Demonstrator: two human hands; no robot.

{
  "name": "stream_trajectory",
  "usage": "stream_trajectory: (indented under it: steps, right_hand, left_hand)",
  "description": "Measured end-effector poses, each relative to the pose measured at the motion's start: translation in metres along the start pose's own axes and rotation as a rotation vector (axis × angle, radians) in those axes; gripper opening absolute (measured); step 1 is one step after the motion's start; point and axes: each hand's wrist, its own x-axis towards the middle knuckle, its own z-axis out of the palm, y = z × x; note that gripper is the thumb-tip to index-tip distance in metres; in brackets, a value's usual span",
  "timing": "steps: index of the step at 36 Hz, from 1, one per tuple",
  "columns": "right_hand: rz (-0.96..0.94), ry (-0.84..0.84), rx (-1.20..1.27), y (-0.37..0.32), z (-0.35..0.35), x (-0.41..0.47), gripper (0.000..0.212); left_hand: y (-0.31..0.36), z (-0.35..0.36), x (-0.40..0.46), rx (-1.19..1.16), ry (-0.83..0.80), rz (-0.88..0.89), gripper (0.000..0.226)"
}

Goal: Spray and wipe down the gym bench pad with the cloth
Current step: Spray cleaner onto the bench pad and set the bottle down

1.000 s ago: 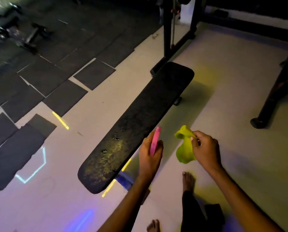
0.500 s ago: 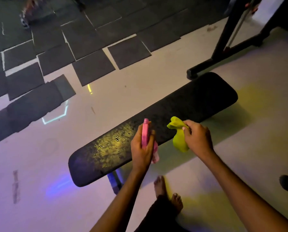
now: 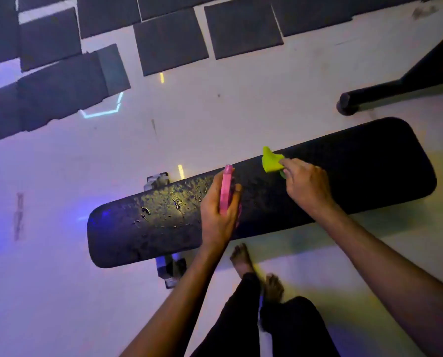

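Observation:
A long black bench pad (image 3: 356,166) lies across the middle of the view, its left half speckled with wet droplets that glint yellow. My left hand (image 3: 216,215) hovers over the pad's middle, shut on a pink spray bottle (image 3: 226,189) whose nozzle points away from me. My right hand (image 3: 305,186) is over the pad just to the right, pinching a bunched yellow-green cloth (image 3: 271,161) near the pad's far edge. Whether the cloth touches the pad is unclear.
Dark rubber floor mats (image 3: 171,45) cover the floor beyond the bench. A black equipment leg (image 3: 395,91) lies on the floor at the upper right. My bare feet (image 3: 241,258) stand right beside the bench's near edge. The bench's metal foot (image 3: 170,271) shows below the pad.
The view has swung so the bench now lies nearly crosswise. Both hands moved from the pad's near edge to over its surface, the cloth reaching toward the far edge.

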Motion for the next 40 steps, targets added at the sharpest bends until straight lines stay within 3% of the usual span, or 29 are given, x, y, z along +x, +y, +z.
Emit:
stream_trajectory:
  steps: [3,5,7,9,11,15,18,23,29,40]
  right_hand:
    - [-0.038,-0.098,-0.04,0.005,0.052,-0.004,0.024]
    - [-0.04,-0.255,-0.059,0.014,0.093,-0.014,0.035]
    - [-0.023,-0.5,-0.151,0.024,0.13,-0.035,0.053]
    - [-0.018,-0.633,-0.248,0.031,0.157,-0.056,0.078]
    - [-0.009,-0.634,-0.267,0.034,0.169,-0.072,0.091]
    - [-0.012,-0.616,-0.26,0.033,0.166,-0.072,0.086]
    - [-0.008,-0.604,-0.264,0.024,0.154,-0.054,0.068]
    - [-0.101,-0.398,-0.163,0.0,0.141,-0.021,0.025]
    - [-0.262,-0.438,-0.1,-0.056,0.154,-0.009,0.051]
    - [-0.624,-0.529,-0.189,-0.176,0.227,-0.032,0.077]
  left_hand:
    - [-0.019,0.006,0.009,-0.008,0.045,-0.028,0.034]
    - [-0.033,0.009,0.013,-0.022,0.071,-0.041,0.034]
    - [-0.046,0.013,0.016,-0.03,0.076,-0.072,0.031]
    - [-0.058,0.016,0.015,-0.036,0.088,-0.104,0.031]
    - [-0.066,0.019,0.012,-0.044,0.102,-0.122,0.036]
    - [-0.075,0.02,0.005,-0.014,0.134,-0.149,0.034]
    - [-0.075,0.018,0.001,0.011,0.154,-0.166,0.036]
    - [-0.081,0.005,-0.009,0.041,0.202,-0.174,0.035]
    - [-0.093,-0.027,-0.028,0.035,0.324,-0.22,0.017]
    - [-0.177,-0.118,-0.088,0.084,0.657,-0.344,0.021]
